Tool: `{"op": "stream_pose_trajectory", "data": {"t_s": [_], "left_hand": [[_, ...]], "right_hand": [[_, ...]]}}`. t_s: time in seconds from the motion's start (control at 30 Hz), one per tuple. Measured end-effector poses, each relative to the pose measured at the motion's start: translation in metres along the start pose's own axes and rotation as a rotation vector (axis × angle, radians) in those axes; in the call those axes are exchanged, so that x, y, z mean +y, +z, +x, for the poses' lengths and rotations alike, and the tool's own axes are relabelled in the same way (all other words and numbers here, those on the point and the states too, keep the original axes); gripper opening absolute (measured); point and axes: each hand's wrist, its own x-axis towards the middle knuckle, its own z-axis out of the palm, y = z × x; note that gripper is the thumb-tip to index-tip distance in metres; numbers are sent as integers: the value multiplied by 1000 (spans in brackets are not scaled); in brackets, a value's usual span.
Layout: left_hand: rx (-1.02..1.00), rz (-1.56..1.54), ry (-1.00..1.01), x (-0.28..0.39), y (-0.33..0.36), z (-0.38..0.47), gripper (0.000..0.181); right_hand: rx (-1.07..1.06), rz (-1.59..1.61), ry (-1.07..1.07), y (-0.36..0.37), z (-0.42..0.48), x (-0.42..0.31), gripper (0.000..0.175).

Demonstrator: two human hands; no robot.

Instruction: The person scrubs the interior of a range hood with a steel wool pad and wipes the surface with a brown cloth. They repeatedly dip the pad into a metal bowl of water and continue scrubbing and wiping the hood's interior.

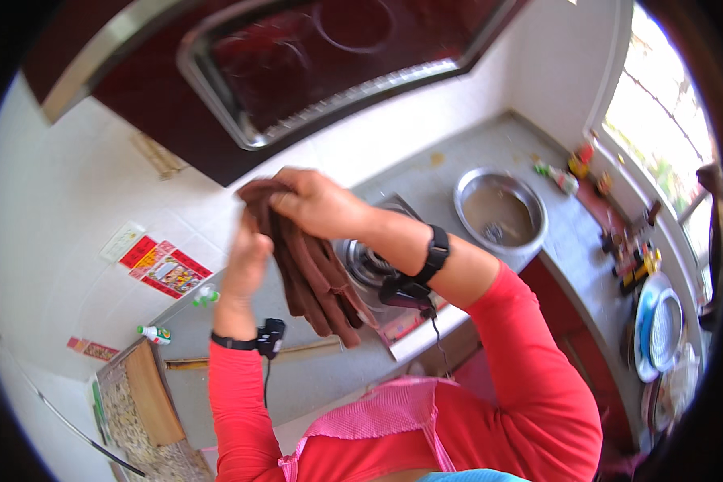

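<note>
A folded brown cloth (304,259) hangs from both of my hands, held up over the counter beside the gas stove (367,262). My right hand (322,202) grips its upper part, with the thumb on the near side of the folds. At the cloth's upper left edge, my left hand (248,265) is closed on it, slightly blurred, its fingers partly hidden behind the fabric. The lower folds dangle loose close to the stove's left side.
A range hood (349,66) juts out overhead. Right of the stove sits a metal basin (539,226) of murky water holding a scourer (493,232). Bottles (563,179) and stacked baskets (664,328) line the window side. A small bottle (155,334) and a wooden board (150,391) are at left.
</note>
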Motion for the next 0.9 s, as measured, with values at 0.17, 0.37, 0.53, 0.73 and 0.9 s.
{"op": "stream_pose_trajectory", "data": {"t_s": [0.17,0.37,0.53,0.73,0.9], "left_hand": [[-326,-256,-314,-5,30,3,70],[-278,-382,-317,24,34,61,53],[109,-47,45,79,-11,124,44],[260,1295,863,100,-20,177,27],[315,1796,793,94,-12,188,39]], "right_hand": [[88,422,38,-43,58,-48,26],[386,557,82,-116,113,-72,18],[634,711,42,-177,138,-77,19],[694,503,-216,-189,159,-50,18],[608,-511,-599,-174,145,-24,37]]}}
